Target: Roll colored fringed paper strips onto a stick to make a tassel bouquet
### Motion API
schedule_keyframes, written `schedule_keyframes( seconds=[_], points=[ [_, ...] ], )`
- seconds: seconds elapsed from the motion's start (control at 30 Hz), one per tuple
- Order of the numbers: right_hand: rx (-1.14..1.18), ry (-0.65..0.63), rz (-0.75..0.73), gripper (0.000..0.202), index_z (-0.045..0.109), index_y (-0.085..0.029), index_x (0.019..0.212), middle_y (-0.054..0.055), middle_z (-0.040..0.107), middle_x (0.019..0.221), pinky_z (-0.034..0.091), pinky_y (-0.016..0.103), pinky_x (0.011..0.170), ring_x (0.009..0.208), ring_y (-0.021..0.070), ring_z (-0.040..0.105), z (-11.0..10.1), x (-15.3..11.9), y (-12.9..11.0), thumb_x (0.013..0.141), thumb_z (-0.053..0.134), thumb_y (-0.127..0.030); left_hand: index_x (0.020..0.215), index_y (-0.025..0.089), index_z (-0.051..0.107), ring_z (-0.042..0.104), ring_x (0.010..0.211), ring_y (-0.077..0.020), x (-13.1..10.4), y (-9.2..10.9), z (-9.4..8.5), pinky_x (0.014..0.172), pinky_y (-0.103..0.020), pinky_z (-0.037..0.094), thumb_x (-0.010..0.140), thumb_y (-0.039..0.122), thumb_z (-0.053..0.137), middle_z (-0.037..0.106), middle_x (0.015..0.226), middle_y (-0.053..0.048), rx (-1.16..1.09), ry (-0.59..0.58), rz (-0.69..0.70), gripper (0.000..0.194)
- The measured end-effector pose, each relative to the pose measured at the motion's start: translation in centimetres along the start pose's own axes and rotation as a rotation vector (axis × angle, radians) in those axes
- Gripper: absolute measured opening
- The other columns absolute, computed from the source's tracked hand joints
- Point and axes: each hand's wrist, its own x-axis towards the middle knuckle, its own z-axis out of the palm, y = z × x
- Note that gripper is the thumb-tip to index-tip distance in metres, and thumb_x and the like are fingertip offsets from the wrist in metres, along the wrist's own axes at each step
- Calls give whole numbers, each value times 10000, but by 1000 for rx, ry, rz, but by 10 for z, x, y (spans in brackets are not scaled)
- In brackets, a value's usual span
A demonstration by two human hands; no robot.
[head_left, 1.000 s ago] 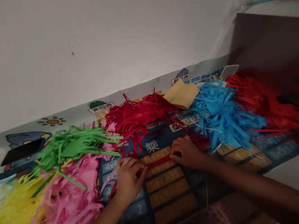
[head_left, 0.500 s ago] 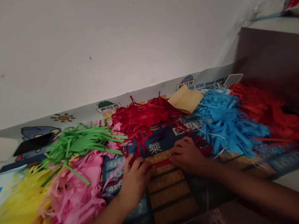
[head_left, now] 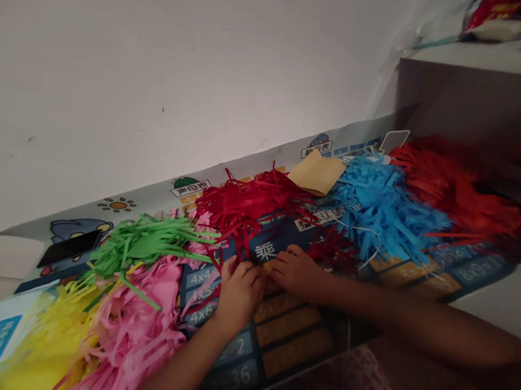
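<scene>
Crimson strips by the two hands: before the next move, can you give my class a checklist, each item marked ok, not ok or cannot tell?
1. Left hand and right hand close together over the printed mat: ok.
2. A strip gripped between the fingers: cannot tell; the hands hide it.
3. Crimson strips within reach: ok, it seems; the pile lies just beyond the hands.
4. Colours kept apart: not ok; green strips lie over pink strips.
5. Black phone-like slab away from the hands: ok; it lies beyond the green pile, far left.
</scene>
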Motion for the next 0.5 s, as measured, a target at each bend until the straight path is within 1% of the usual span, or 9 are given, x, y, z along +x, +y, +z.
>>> schedule_keyframes(
  seconds=[0.03, 0.1, 0.17, 0.23, 0.33, 0.43, 0.5],
  points=[
    [7, 7, -3, 84, 635, -188, 898, 34, 673, 905, 277, 387, 806, 878, 201, 498, 3, -4, 1, 942, 567, -212, 898, 259, 688, 584, 922, -215, -3, -2, 0, 1029, -531, 243, 874, 143, 611, 713, 825, 15, 0, 0, 5, 141],
    [36, 35, 53, 113, 638, -194, 853, 27, 676, 881, 273, 376, 791, 860, 193, 495, 9, -14, 6, 942, 573, -220, 922, 276, 696, 590, 916, -210, -11, -7, 1, 1003, -495, 273, 882, 152, 611, 721, 839, 15, -37, 32, -12, 156],
    [61, 50, 130, 107, 638, -190, 842, 31, 676, 879, 269, 370, 790, 849, 188, 495, 13, -24, 14, 931, 592, -229, 910, 279, 708, 602, 890, -205, -16, -13, 2, 954, -458, 317, 888, 189, 614, 729, 849, 9, -101, 62, -55, 132],
    [80, 38, 173, 82, 636, -182, 863, 41, 673, 900, 268, 368, 797, 848, 189, 498, 14, -30, 20, 909, 625, -250, 869, 271, 721, 614, 861, -205, -19, -18, 4, 901, -433, 350, 887, 236, 623, 733, 841, -2, -164, 54, -106, 105],
    [103, -2, 169, 112, 636, -198, 910, 41, 666, 934, 259, 376, 810, 871, 201, 498, 14, -30, 22, 877, 668, -300, 836, 268, 729, 622, 839, -208, -18, -21, 4, 857, -421, 369, 889, 276, 622, 732, 830, -14, -229, 30, -160, 119],
    [123, -22, 151, 69, 636, -211, 900, 27, 666, 920, 251, 373, 803, 865, 198, 493, 16, -27, 23, 887, 660, -275, 837, 259, 722, 616, 832, -211, -17, -20, 3, 859, -430, 358, 893, 276, 613, 724, 825, -15, -254, 41, -173, 124],
    [154, -45, 171, 59, 635, -207, 875, 19, 660, 904, 250, 366, 791, 858, 193, 492, 16, -25, 25, 893, 656, -260, 842, 255, 714, 606, 828, -208, -18, -20, 2, 867, -435, 349, 896, 269, 607, 716, 823, -15, -270, 32, -189, 121]
  ],
)
